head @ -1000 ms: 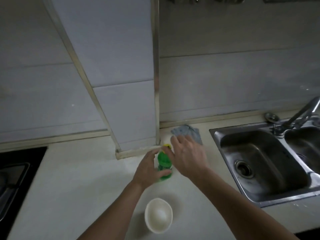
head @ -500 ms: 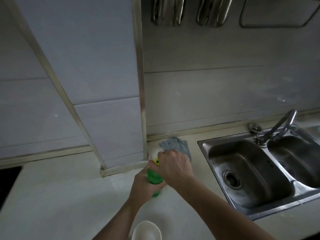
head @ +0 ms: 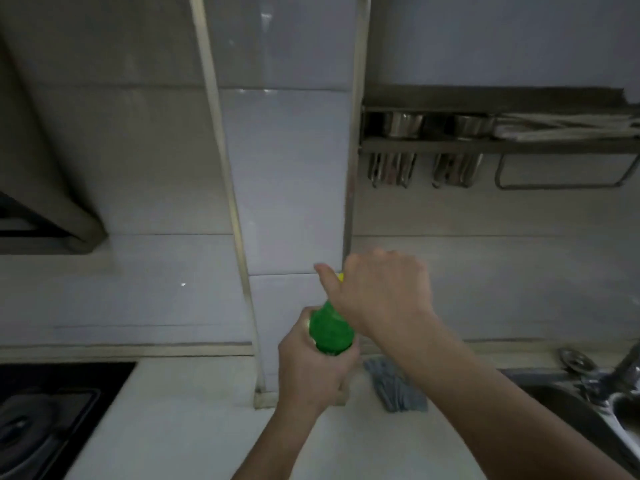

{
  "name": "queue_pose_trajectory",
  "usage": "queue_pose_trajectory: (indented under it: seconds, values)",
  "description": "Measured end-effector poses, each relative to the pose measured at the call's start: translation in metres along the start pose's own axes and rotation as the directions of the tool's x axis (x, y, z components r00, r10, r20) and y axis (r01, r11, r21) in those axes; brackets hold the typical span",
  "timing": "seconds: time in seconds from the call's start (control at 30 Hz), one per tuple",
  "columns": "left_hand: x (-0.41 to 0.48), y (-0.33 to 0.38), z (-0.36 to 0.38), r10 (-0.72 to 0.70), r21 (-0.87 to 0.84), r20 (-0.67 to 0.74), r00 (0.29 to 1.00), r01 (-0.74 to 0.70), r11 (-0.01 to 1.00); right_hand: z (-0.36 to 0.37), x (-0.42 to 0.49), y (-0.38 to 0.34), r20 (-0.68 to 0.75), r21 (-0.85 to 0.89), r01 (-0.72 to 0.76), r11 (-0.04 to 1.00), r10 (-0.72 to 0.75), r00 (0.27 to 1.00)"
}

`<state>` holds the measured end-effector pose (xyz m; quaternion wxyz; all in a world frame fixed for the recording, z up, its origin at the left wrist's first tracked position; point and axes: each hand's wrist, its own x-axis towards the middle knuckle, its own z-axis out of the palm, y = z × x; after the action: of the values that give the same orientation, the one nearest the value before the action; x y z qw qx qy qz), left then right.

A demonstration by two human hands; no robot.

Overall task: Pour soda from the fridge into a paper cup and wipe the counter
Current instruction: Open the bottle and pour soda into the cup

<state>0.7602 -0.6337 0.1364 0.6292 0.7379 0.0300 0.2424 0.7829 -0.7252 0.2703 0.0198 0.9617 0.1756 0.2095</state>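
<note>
A pale counter (head: 194, 427) is running along under a wall of white tiles (head: 294, 168). A black stove (head: 45, 410) is sitting at the left end, and a metal sink (head: 568, 403) with a tap (head: 627, 368) is showing at the right edge. A metal rack (head: 485, 143) is hanging on the wall above the sink.

The left hand (head: 311, 372) is wrapping around the lower part of a green bottle (head: 330, 332) and holding it upright in front of the tiled corner. The right hand (head: 381, 292) is curling over the top of the bottle and gripping its yellow cap (head: 341, 277), which is peeking out by the thumb. The two hands are close together, one above the other. The bottom of the bottle is hiding behind the left hand.

A grey cloth (head: 394, 386) is lying on the counter just to the right of the bottle, partly under the right arm.
</note>
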Motion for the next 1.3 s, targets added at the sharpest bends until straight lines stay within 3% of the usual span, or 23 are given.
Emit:
queue_pose_trajectory:
  seconds: [0.1,0.2,0.33,0.4,0.47,0.53,0.63,0.7,0.77,0.8,0.87,0.93,0.97,1.0,1.07,1.13,1.17,1.23,1.3]
  values:
    - [0.002,0.023,-0.018,0.053,0.088,-0.087,0.995,-0.046,0.995,-0.024,0.003,-0.013,-0.057,0.037,-0.01,0.999,0.013,0.998]
    - [0.002,0.04,-0.039,0.072,0.018,-0.047,0.996,-0.071,0.997,-0.037,0.004,-0.025,-0.121,0.172,0.044,0.984,-0.023,0.992]
    - [0.01,0.049,-0.073,0.078,-0.034,0.17,0.982,-0.073,0.997,-0.046,0.01,-0.034,-0.216,0.311,0.216,0.926,-0.152,0.964]
    - [0.016,0.051,-0.091,0.065,-0.062,0.401,0.914,-0.044,0.997,-0.048,0.016,-0.035,-0.216,0.32,0.468,0.824,-0.417,0.883]
    - [0.016,0.054,-0.101,0.045,-0.092,0.575,0.817,0.01,0.996,-0.049,0.023,-0.037,-0.214,0.346,0.599,0.722,-0.561,0.8]
    - [0.014,0.056,-0.101,0.01,-0.09,0.508,0.861,0.042,0.995,-0.049,0.027,-0.038,-0.216,0.317,0.564,0.762,-0.521,0.826]
    - [0.007,0.057,-0.086,-0.042,0.024,0.161,0.986,0.039,0.999,-0.051,0.018,-0.044,-0.241,0.068,0.296,0.953,-0.272,0.932]
    - [0.006,0.055,-0.08,-0.026,0.094,0.016,1.0,0.024,0.995,-0.049,0.012,-0.048,-0.218,0.015,0.155,0.988,-0.148,0.965]
    - [0.009,0.053,-0.083,0.005,0.062,0.091,0.996,-0.011,0.998,-0.05,0.014,-0.047,-0.209,0.091,0.143,0.986,-0.121,0.97]
    - [0.011,0.051,-0.087,0.014,0.014,0.189,0.982,-0.017,1.0,-0.049,0.017,-0.044,-0.22,0.18,0.221,0.959,-0.18,0.959]
    - [0.014,0.052,-0.095,0.029,-0.096,0.444,0.895,0.015,0.995,-0.048,0.023,-0.038,-0.2,0.347,0.504,0.791,-0.462,0.864]
    - [0.014,0.053,-0.095,0.054,-0.17,0.637,0.769,0.071,0.983,-0.049,0.025,-0.033,-0.191,0.44,0.638,0.632,-0.628,0.754]
    - [0.012,0.054,-0.092,0.049,-0.185,0.65,0.758,0.095,0.978,-0.051,0.024,-0.03,-0.183,0.416,0.635,0.651,-0.624,0.76]
    - [0.01,0.055,-0.088,0.02,-0.187,0.611,0.791,0.119,0.975,-0.053,0.022,-0.03,-0.169,0.342,0.593,0.729,-0.573,0.802]
    - [0.007,0.057,-0.074,-0.056,-0.134,0.405,0.913,0.12,0.984,-0.058,0.016,-0.031,-0.174,0.085,0.401,0.912,-0.382,0.907]
    - [0.004,0.057,-0.062,-0.058,-0.014,0.181,0.982,0.061,0.998,-0.057,0.01,-0.03,-0.164,-0.058,0.193,0.98,-0.2,0.966]
    - [0.004,0.057,-0.059,-0.034,0.029,0.132,0.991,0.031,0.999,-0.058,0.008,-0.031,-0.127,-0.072,0.133,0.989,-0.141,0.982]
    - [0.006,0.058,-0.063,-0.008,0.032,0.187,0.982,0.003,0.999,-0.058,0.008,-0.031,-0.121,-0.015,0.122,0.992,-0.123,0.985]
    - [0.009,0.06,-0.072,-0.013,-0.034,0.339,0.941,0.026,0.999,-0.053,0.013,-0.025,-0.188,0.15,0.271,0.951,-0.242,0.952]
